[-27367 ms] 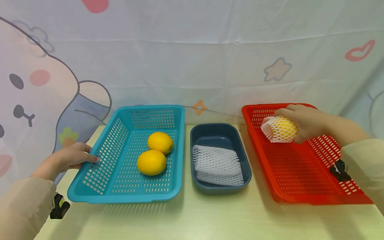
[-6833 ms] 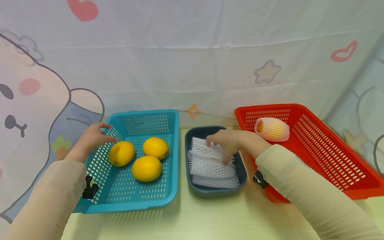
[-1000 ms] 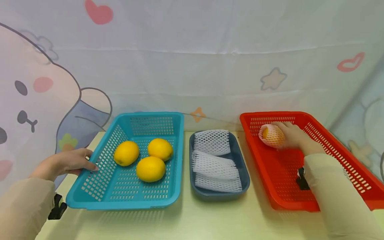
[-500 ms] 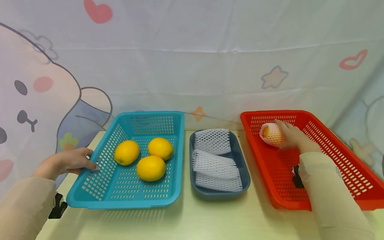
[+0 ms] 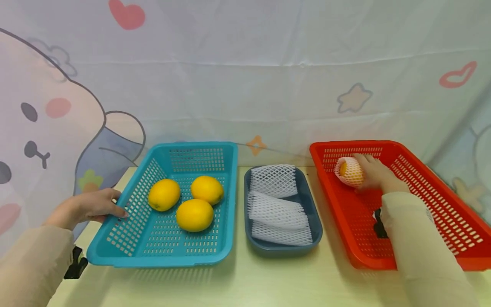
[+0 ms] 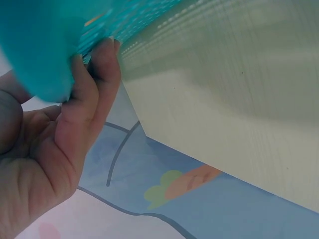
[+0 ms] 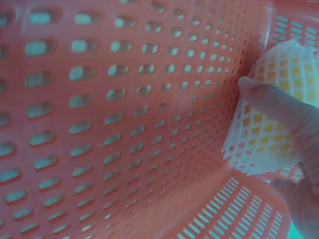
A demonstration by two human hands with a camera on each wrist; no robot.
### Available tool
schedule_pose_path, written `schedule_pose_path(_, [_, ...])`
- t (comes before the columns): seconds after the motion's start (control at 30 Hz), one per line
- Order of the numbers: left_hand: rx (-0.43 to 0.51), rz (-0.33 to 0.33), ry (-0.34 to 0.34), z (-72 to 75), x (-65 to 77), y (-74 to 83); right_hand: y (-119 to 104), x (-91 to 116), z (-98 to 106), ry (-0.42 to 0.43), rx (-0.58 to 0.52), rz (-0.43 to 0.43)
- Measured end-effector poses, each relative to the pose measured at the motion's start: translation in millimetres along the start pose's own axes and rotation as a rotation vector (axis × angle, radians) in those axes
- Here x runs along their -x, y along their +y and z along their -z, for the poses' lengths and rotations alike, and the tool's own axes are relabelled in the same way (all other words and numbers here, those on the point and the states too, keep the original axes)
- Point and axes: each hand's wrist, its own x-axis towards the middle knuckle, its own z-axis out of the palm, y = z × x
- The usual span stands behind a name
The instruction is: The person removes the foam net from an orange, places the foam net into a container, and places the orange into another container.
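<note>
At the far end of the red basket (image 5: 341,230), my right hand (image 5: 377,174) grips a yellow fruit in a white foam net sleeve (image 5: 350,172). In the right wrist view, the thumb lies across the netting (image 7: 266,127) near its open end, close to the basket wall. My left hand (image 5: 93,205) holds the left rim of the teal basket (image 5: 161,262); in the left wrist view its fingers (image 6: 94,89) curl up under that rim. Three bare yellow fruits sit in the teal basket: one left (image 5: 164,195), one back right (image 5: 207,190) and one in front (image 5: 194,215).
Between the baskets stands a dark blue tray (image 5: 284,251) with several white foam net sleeves (image 5: 278,211) lying flat in it. All three containers rest on a pale wooden table (image 5: 253,281). A printed cloth (image 5: 230,76) hangs behind.
Since the earliest frame, a third fruit has come into the teal basket and another net sleeve into the tray. My right hand has gone from the tray to the wrapped fruit; my left grips the rim again.
</note>
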Motion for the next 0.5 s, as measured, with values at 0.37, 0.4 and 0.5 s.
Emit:
schedule_pose_path(0.37, [-0.013,0.003,0.013,-0.5,0.5,0.1,0.5,-4.8,-2.7,0.023,0.025,0.027])
schedule_pose_path(0.4, [-0.012,0.004,0.015,-0.8,0.4,0.1,0.0,-5.1,-2.6,0.021,0.021,0.023])
schedule_pose_path(0.5, [-0.013,0.006,0.019,-1.4,0.3,0.4,-0.9,-5.6,-1.1,0.007,0.008,0.005])
